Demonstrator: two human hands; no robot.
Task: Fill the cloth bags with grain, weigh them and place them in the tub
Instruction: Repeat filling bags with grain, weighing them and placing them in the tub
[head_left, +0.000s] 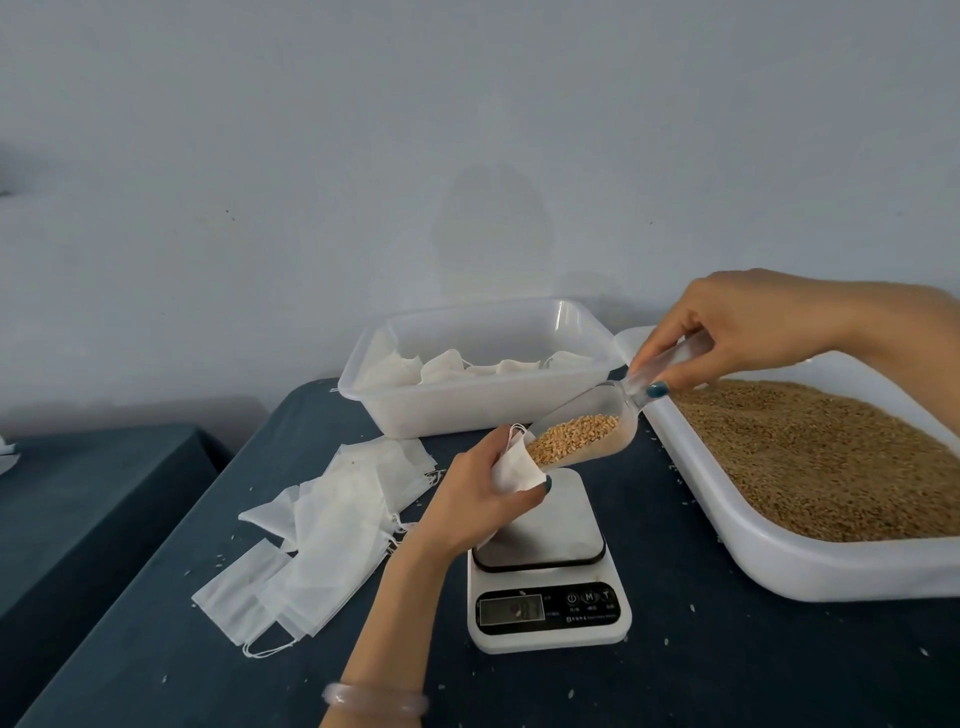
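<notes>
Scale (548, 618), white, digital and flat-topped, lies just under the left hand (483, 501), whose fingers curl round a small white cloth bag (514, 467). The right hand (737, 327) pinches a clear plastic scoop (618, 413) of golden grain (571, 441), its tip at, perhaps inside, the bag's mouth. Beyond both hands stands a translucent rectangular plastic tub (467, 410).

Light: dim, even, cool grey-blue cast; source out of view.
Shadows: soft-edged; one faint broad patch on the far wall (493, 234) above the clear tub (467, 410).
Glare: small highlights at the tub's far right corner.
Sharpness: mildly soft throughout; scale display (511, 610) unreadable.
Distortion: wide-angle bowing of the grain tray (779, 566) at right and the table (156, 675) edge at near left.
</notes>
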